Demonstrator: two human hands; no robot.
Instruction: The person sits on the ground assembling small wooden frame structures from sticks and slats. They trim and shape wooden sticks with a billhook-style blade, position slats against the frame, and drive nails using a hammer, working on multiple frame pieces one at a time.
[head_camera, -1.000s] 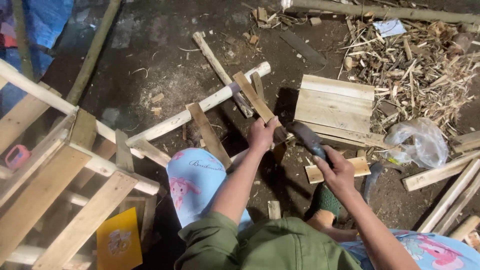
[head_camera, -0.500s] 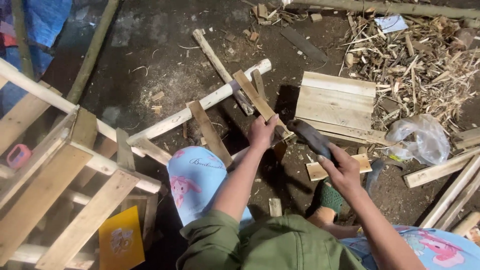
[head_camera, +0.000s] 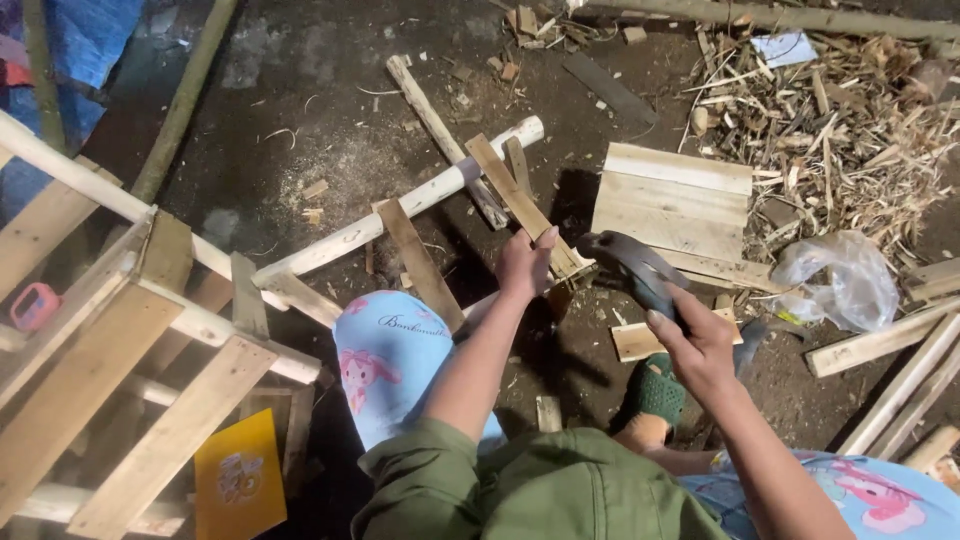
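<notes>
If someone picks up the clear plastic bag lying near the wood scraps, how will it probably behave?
The clear plastic bag looks crumpled and thin, so it would probably be floppy and sag. It seems nearly empty, so likely very light. Its glossy film may feel slippery.

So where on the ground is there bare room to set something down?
The dark dirt between the green pole and the pale round stick is mostly bare, with a few chips. The ground is crowded at upper right with the scrap pile, around the board panel and plastic bag, and at left under the wooden frame.
</notes>
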